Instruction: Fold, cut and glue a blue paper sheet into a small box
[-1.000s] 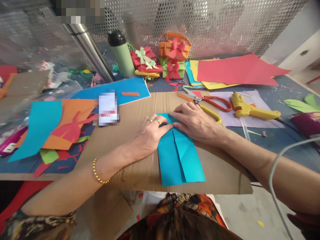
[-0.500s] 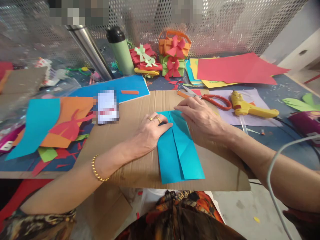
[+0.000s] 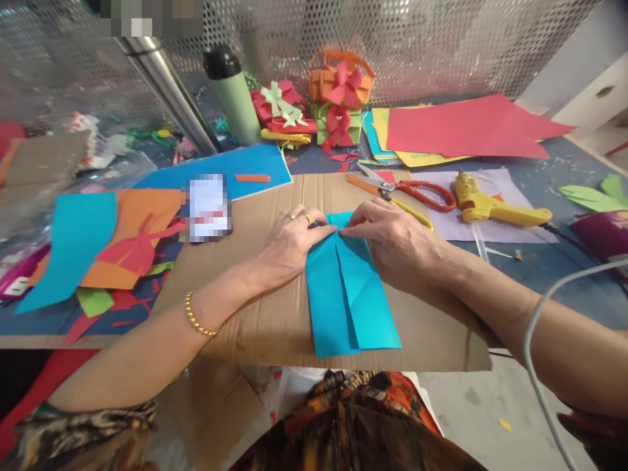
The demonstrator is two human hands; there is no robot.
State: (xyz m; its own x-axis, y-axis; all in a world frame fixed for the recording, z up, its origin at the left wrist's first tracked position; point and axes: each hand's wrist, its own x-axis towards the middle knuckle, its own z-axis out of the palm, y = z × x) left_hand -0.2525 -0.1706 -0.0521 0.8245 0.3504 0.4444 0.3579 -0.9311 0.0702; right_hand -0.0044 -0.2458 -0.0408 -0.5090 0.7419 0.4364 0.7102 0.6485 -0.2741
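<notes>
A sheet of turquoise paper (image 3: 338, 288) lies on the cardboard in front of me, both sides folded inward so their edges run side by side down the middle. My left hand (image 3: 297, 239) is at its far left part, fingers curled under or along the edge and thumb pressing on top near the centre seam. Across the seam, my right hand (image 3: 385, 232) pinches the far right part, its thumb and fingertips close to the left thumb. Some fingertips of both hands are hidden. Just beyond the right hand lie red-handled scissors (image 3: 424, 195).
Brown cardboard (image 3: 235, 327) covers the table's front. A yellow glue gun (image 3: 490, 209) rests on lilac paper at right, with a grey cable (image 3: 534, 314) nearby. A phone (image 3: 209, 209) and cut paper lie left. Paper baskets (image 3: 341, 85) and a green bottle (image 3: 230, 98) stand behind.
My right hand has come down onto the paper, thumb now on the seam beside the left thumb. The raised right flap is flatter. A yellow handle now shows behind the right hand.
</notes>
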